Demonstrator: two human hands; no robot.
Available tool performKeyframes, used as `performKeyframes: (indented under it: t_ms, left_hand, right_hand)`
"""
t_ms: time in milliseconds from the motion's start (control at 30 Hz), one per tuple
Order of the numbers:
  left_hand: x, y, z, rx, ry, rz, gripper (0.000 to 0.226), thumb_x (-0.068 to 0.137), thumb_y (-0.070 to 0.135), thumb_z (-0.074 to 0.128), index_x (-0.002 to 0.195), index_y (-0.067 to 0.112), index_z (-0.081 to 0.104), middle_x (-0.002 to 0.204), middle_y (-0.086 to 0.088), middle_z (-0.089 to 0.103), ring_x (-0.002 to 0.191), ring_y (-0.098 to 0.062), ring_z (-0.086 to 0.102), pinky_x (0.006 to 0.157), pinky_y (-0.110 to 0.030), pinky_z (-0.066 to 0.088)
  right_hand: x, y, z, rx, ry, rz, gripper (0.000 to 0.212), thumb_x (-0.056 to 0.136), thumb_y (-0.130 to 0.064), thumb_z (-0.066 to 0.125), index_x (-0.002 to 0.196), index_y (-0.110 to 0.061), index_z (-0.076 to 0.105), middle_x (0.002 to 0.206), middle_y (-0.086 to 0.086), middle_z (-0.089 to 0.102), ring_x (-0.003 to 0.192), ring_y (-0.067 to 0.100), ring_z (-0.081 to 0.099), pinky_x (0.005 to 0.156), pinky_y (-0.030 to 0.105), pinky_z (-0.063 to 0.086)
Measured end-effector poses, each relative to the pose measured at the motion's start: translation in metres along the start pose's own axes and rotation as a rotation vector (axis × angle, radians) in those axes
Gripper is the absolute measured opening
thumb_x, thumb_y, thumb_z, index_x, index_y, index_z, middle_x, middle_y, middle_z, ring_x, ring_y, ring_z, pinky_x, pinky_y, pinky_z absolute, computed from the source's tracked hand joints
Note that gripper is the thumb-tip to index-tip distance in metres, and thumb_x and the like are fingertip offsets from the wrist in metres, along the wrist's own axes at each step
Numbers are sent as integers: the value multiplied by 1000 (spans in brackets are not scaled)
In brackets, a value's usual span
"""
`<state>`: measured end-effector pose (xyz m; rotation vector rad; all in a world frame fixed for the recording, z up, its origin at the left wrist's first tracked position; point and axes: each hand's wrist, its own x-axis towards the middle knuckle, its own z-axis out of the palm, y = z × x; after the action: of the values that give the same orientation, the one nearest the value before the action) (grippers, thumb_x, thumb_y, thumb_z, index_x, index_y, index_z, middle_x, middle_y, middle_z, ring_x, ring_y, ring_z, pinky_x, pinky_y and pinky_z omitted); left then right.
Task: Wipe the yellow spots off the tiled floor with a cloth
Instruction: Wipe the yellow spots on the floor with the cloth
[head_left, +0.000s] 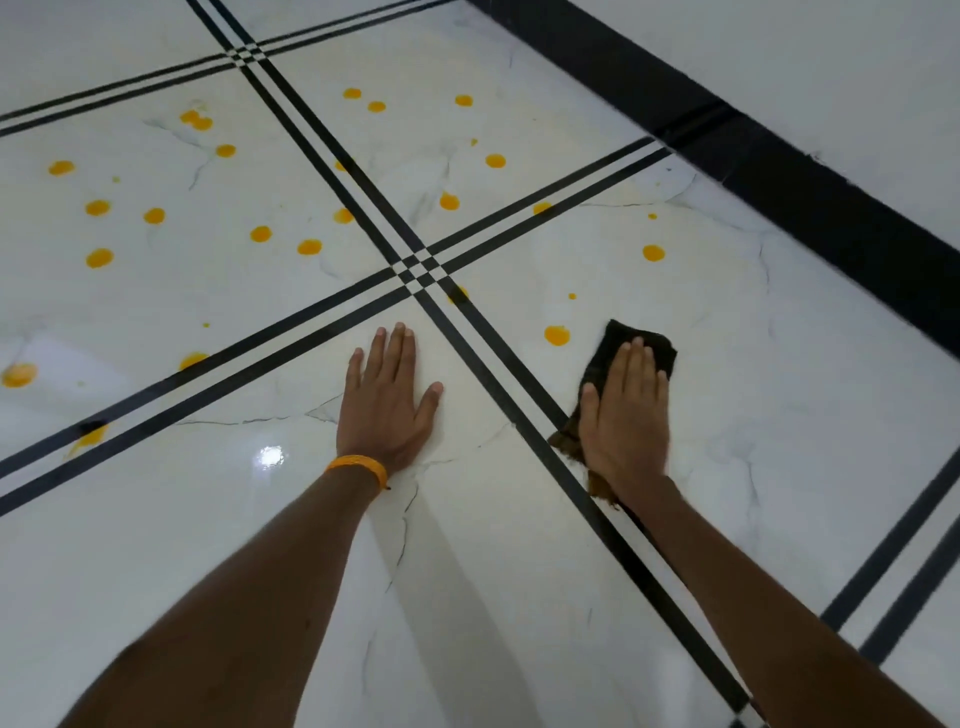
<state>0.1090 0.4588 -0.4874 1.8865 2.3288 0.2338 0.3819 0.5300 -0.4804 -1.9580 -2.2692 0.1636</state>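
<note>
The white marble tiled floor (467, 519) carries several yellow spots, most of them on the far left tile (98, 258) and the far middle tile. One big yellow spot (557, 335) lies just left of the dark brown cloth (641, 338). My right hand (623, 415) lies flat on top of that cloth, pressing it on the right tile. My left hand (387, 400) rests flat on the near tile, fingers apart, holding nothing. An orange band (358, 466) circles its wrist.
Black double stripes (421, 270) cross between the tiles. A wide black skirting band (779, 171) runs along the wall at the upper right. A smeared yellow spot (88, 436) sits on the stripe at the left.
</note>
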Motion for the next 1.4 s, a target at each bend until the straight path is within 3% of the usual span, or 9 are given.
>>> performKeyframes:
  t_ms: [167,300,500,633,900,1033,1100,1267,1400]
  left_hand:
    - [-1,-1,0,-9,27,-2,75,100,54,18,159,9,6,167,-7,5,155,-22,2,125,-47,8]
    - [0,-2,3,-5,39,5,74,100,53,17,159,9,8,167,-7,6,155,-22,3,125,-47,7]
    - [-1,-2,3,-9,37,7,75,99,54,16,159,8,8,167,-8,7,155,-23,4,125,-47,7]
    - [0,-3,3,-28,42,7,76,98,54,15,159,9,8,167,-7,7,155,-23,3,125,-47,7]
    - [-1,-3,3,-29,45,9,76,98,54,15,159,9,10,167,-8,8,155,-24,5,125,-48,8]
    - [0,-2,3,-44,53,10,77,98,55,15,158,9,11,167,-8,10,154,-24,6,125,-48,8]
    - [1,-2,3,-36,45,8,77,98,55,14,159,9,9,167,-7,8,155,-24,4,125,-48,8]
    - [1,-3,5,-41,50,2,78,97,57,12,159,11,9,167,-6,8,155,-23,4,125,-47,5]
    - [2,-3,7,-41,50,5,77,97,57,13,159,11,9,167,-6,8,155,-23,4,125,-47,6]
  right_hand:
    - [-46,0,-7,115,-123,-302,66,104,-42,22,160,-8,17,168,4,10,156,18,8,127,36,8]
    - [15,3,-31,272,-94,-122,49,101,-16,47,148,-6,43,158,14,38,147,29,31,122,40,26]
    - [66,-2,-65,99,-522,1,49,83,-11,70,128,-9,54,117,15,60,104,28,58,84,41,55]
    - [76,-10,-91,168,-621,-36,22,76,-13,81,94,-5,72,95,13,68,85,23,61,65,27,47]
    - [96,-31,-198,365,-190,-227,14,87,-6,69,101,-8,65,98,13,66,94,27,64,83,42,55]
    - [88,-38,-191,353,35,-292,15,83,-3,68,91,-15,63,87,4,66,84,27,64,77,47,57]
    - [77,-36,-167,284,17,-328,17,81,-3,64,90,-17,60,88,1,63,84,26,60,75,44,53]
    - [39,-20,-102,221,-529,-353,12,81,-18,72,88,-27,70,90,-13,69,84,12,65,78,36,57]
    - [81,-34,-67,375,-237,-214,19,97,-25,55,109,-18,69,108,3,71,103,23,65,89,38,52]
